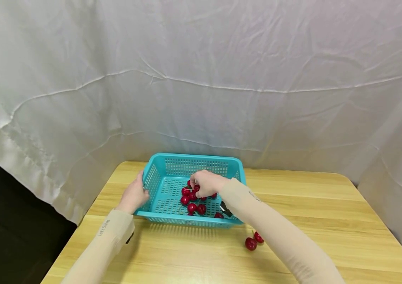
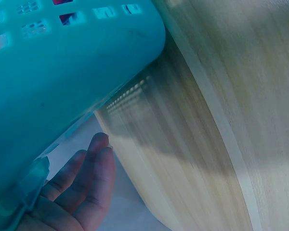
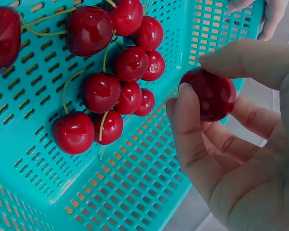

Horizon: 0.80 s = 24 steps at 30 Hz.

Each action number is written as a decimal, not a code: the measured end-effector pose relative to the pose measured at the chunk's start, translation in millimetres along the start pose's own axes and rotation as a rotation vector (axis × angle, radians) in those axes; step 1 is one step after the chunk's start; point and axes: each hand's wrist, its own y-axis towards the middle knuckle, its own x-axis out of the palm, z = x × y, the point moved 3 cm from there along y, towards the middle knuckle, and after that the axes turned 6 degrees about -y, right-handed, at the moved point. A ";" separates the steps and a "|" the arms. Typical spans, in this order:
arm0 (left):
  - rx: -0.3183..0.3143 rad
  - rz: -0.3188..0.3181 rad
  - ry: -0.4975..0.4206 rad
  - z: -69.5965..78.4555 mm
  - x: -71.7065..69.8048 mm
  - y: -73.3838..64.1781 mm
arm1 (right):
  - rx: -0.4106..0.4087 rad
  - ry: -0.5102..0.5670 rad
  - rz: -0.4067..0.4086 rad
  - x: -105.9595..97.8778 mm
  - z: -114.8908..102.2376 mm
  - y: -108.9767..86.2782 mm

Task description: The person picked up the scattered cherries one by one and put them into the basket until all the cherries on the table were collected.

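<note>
A turquoise plastic basket (image 1: 197,156) with slotted walls stands on the table. My left hand (image 1: 134,197) grips its left end, the thumb over the rim and the fingers along the outside; in the left wrist view those fingers (image 2: 94,185) show beside the wall. Over the basket's middle, my right hand (image 1: 208,183) pinches a dark red cherry (image 3: 213,95) between thumb and fingertips. Below it, several glossy cherries (image 3: 101,91), some with green stems, lie grouped on the basket floor. The right hand and forearm hide part of the basket's right side in the head view.
Two cherries (image 1: 251,243) lie on the wooden table (image 1: 314,201) in front of the basket's right corner, beside the right forearm. A pale curtain (image 1: 201,79) hangs behind the table. Something black (image 1: 13,221) lies beyond its left edge.
</note>
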 end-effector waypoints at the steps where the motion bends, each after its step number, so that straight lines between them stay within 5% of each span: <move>1: 0.001 0.000 0.000 0.4 -0.1 -0.3 | 0.003 0.000 -0.004 -0.1 -0.2 0.0; 24: 0.014 0.011 0.002 -1.1 0.9 0.4 | -0.001 0.011 -0.016 -5.0 1.1 -5.3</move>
